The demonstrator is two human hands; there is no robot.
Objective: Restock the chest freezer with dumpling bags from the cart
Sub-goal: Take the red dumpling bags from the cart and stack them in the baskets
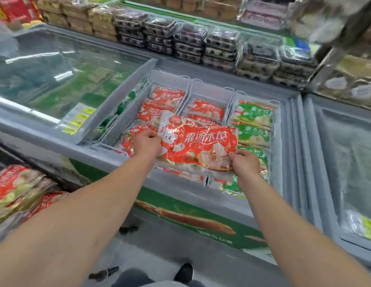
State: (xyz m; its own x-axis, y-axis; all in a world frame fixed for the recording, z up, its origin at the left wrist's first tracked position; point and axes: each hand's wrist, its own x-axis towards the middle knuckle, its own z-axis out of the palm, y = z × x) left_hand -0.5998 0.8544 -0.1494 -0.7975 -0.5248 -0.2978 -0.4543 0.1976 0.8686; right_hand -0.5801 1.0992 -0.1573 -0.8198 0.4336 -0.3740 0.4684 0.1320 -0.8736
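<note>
Head view: both arms reach over the open chest freezer (203, 206).
Bag: a red dumpling bag (198, 147) is held above the middle basket (209, 91), near the front rim.
Left hand: the left hand (146, 142) pinches the bag's left edge, fingers curled on the film.
Right hand: the right hand (245, 162) pinches the lower right corner.
Handling: the film looks glossy and crinkled, so I judge it slippery; the frozen pieces inside probably make it lumpy and rather heavy, not stiff as one block.
Where to hold: two opposite edges, as now, seem safest; one corner alone may tear or slip.
Around: red bags (166, 100) fill the left basket, green bags (253, 117) the right one.
Supply: more red bags lie on the cart (17, 189) at the left.
</note>
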